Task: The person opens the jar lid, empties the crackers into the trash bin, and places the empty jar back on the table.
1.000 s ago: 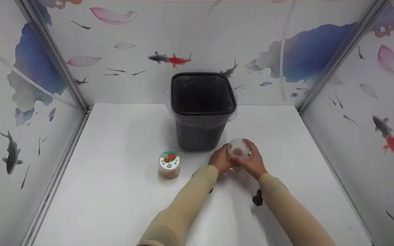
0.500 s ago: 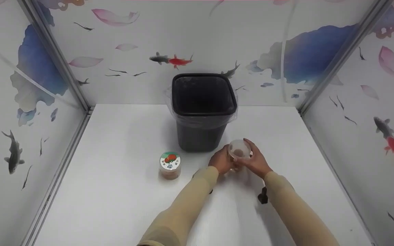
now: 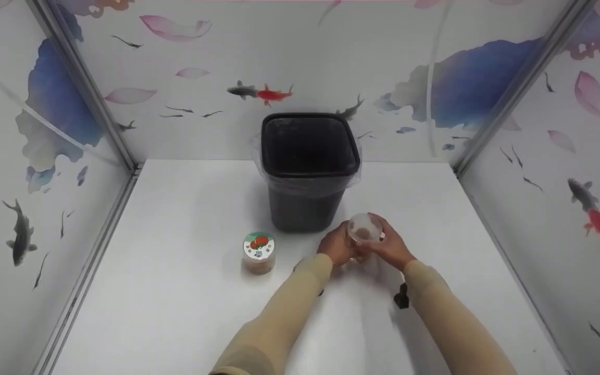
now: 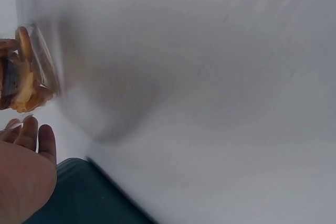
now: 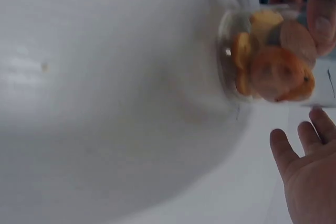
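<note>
In the head view both hands are at a clear plastic jar (image 3: pixel 365 227), right of the bin's foot. My left hand (image 3: pixel 337 244) grips the jar's side from the left. Across the translucent round top, my right hand (image 3: pixel 391 249) holds the rim between thumb and fingers; whether that top is a separate lid cannot be told. Round orange-brown cookies (image 5: pixel 278 74) show through the wall in the right wrist view, where right-hand fingertips (image 5: pixel 283 145) are near the upper end. The jar (image 4: pixel 47 61) is cut off at the left wrist view's edge.
A black bin (image 3: pixel 305 205) with a clear liner stands at the back centre. Left of the hands is a second jar (image 3: pixel 259 253) with a green and white printed top. Patterned walls (image 3: pixel 185 130) enclose the white table (image 3: pixel 175 312) at the back and sides.
My right hand and forearm have shifted slightly right and turned at the jar's top. The left hand has stayed nearly in place.
</note>
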Tool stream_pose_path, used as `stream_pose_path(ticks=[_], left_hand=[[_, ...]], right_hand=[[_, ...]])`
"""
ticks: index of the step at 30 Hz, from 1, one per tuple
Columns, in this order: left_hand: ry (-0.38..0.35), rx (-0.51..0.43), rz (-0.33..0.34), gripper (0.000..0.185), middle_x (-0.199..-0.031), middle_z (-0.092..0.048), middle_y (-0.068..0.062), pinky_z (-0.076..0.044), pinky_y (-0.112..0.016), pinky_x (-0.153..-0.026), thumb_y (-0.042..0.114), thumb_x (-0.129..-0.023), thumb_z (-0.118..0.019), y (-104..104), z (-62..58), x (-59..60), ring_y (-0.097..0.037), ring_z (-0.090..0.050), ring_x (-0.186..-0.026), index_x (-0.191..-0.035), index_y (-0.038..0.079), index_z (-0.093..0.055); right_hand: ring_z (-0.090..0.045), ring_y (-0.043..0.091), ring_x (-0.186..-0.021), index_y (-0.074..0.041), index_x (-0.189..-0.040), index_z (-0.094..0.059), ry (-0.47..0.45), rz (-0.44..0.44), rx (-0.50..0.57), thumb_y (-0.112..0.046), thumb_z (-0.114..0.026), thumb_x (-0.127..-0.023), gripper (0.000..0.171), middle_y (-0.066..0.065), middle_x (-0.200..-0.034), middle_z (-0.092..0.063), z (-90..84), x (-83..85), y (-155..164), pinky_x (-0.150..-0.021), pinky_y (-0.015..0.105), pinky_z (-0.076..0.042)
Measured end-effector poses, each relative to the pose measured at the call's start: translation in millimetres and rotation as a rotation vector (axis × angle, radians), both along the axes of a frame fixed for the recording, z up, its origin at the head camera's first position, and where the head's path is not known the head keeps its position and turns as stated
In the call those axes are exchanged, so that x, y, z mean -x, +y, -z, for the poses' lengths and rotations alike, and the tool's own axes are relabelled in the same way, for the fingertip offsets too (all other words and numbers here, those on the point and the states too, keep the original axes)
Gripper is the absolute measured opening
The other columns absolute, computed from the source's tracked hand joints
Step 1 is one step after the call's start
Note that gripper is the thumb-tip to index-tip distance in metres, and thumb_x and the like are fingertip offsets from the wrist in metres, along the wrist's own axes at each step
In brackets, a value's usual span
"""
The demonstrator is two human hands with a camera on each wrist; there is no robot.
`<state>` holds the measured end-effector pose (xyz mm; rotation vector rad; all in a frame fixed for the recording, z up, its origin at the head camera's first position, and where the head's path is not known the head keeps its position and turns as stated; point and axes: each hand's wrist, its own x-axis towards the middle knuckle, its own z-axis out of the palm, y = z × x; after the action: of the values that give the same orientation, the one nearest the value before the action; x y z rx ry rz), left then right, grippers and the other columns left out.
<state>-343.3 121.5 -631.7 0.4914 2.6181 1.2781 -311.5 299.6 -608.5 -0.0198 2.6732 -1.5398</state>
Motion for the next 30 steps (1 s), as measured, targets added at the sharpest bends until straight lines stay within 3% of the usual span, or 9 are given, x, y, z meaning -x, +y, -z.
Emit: stream_pose_path(ticks=[6,11,16,20,24,30], left_hand=[[-0.017,-0.008,-0.002,0.087,-0.142,-0.054,0.004,-0.037,-0.031,-0.109,0.040,-0.077,-0.086,-1,-1.4,-2.1,-0.011,-0.048,-0.130,-0.149,0.019,-0.043],[0.013,-0.016,0.010,0.086,-0.140,-0.057,0.003,-0.039,-0.031,-0.108,0.037,-0.078,-0.087,0,-1.8,-1.9,-0.013,-0.051,-0.128,-0.149,0.017,-0.043],[0.067,0.028,0.022,0.084,-0.139,-0.058,-0.002,-0.040,-0.031,-0.107,0.034,-0.080,-0.085,-1,0.2,-0.6,-0.017,-0.053,-0.127,-0.149,0.013,-0.042],[0.077,0.011,0.026,0.084,-0.140,-0.057,-0.002,-0.039,-0.032,-0.108,0.033,-0.080,-0.085,-1,1.4,0.7,-0.018,-0.053,-0.128,-0.149,0.013,-0.042],[0.073,-0.001,0.026,0.084,-0.140,-0.057,-0.002,-0.039,-0.031,-0.108,0.034,-0.079,-0.085,-2,2.4,1.6,-0.017,-0.052,-0.128,-0.149,0.013,-0.042],[0.040,-0.005,0.021,0.087,-0.141,-0.056,0.000,-0.040,-0.032,-0.107,0.042,-0.078,-0.085,-2,2.5,1.0,-0.014,-0.051,-0.128,-0.149,0.014,-0.042]], right_hand=[[-0.032,0.029,-0.142,-0.013,-0.150,-0.042,0.010,-0.042,-0.063,-0.045,-0.087,-0.075,0.094,0.010,-0.153,-0.040,-6.0,-0.1,8,-0.112,0.058,-0.028],[-0.031,0.030,-0.143,-0.010,-0.152,-0.036,0.073,0.012,-0.045,-0.041,-0.087,-0.076,0.097,0.013,-0.155,-0.036,-0.9,-6.3,0,-0.113,0.056,-0.028],[-0.031,0.030,-0.143,-0.008,-0.155,-0.029,0.137,0.079,-0.043,-0.045,-0.087,-0.074,0.107,0.015,-0.156,-0.032,5.0,-11.6,-14,-0.113,0.051,-0.030],[-0.033,0.031,-0.141,-0.007,-0.155,-0.028,0.151,0.126,-0.035,-0.049,-0.088,-0.072,0.110,0.015,-0.156,-0.033,9.0,-11.4,-20,-0.113,0.052,-0.030],[-0.034,0.031,-0.140,-0.010,-0.154,-0.030,0.123,0.112,-0.048,-0.051,-0.087,-0.072,0.108,0.014,-0.155,-0.034,8.4,-7.6,-16,-0.112,0.053,-0.030],[-0.032,0.033,-0.141,-0.022,-0.155,-0.032,0.009,-0.007,-0.037,-0.046,-0.084,-0.077,0.097,0.013,-0.156,-0.033,-2.2,0.1,0,-0.111,0.059,-0.029]])
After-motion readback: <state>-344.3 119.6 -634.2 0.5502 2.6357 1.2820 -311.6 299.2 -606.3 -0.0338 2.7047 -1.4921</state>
